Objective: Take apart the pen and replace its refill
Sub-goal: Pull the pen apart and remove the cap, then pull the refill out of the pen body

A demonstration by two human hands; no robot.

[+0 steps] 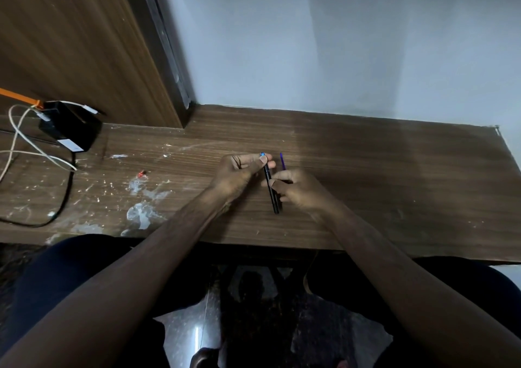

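Black pen (270, 183) axis 12-to-6, blue tip at 12, pinched by left hand (242, 172) and right hand (298, 188); no writing legible.

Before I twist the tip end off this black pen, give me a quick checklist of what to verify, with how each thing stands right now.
1. Left hand grips the far end of the slim black pen at its blue tip: ok.
2. Right hand holds the pen's barrel lower down: ok.
3. Thin purple refill within reach: ok, it shows just beyond the right hand; whether it lies on the desk or is held, cannot tell.
4. Pen still in one piece: cannot tell, the fingers hide any joint.
5. Brown wooden desk free under the hands to catch small parts: ok.
6. White and black cables away from the work: ok, far to the left.
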